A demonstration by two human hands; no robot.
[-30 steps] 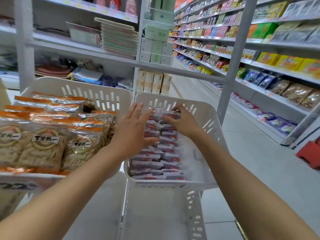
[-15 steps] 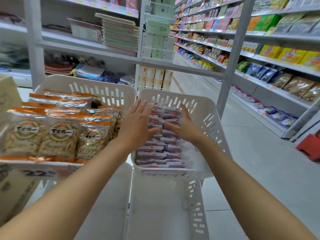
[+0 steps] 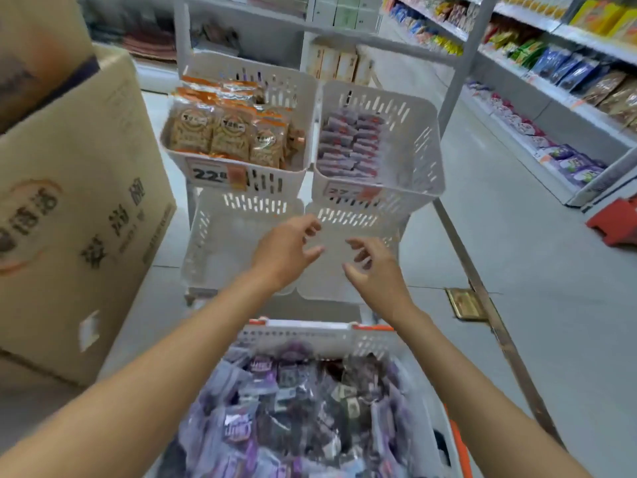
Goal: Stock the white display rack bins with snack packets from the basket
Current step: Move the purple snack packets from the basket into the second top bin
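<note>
A white display rack stands ahead. Its upper right bin (image 3: 418, 157) holds rows of small red-and-white packets (image 3: 350, 144). The upper left bin (image 3: 296, 94) holds orange-topped snack bags (image 3: 224, 131). Two lower bins (image 3: 213, 243) show no packets. My left hand (image 3: 284, 251) and my right hand (image 3: 374, 270) hover with loosely curled fingers above the lower bins, holding nothing. Below them the white and orange basket (image 3: 300, 334) is heaped with purple snack packets (image 3: 293, 408).
A large cardboard box (image 3: 72, 208) stands close on the left. Store shelving with packaged goods (image 3: 568, 74) lines the right side of the aisle. A red stool (image 3: 615, 224) sits on the floor at right. A metal rack post (image 3: 458, 63) rises behind the right bin.
Both hands have left the upper right bin and drawn back and down over the lower bins. The view has tilted down, bringing the basket and cardboard box into sight.
</note>
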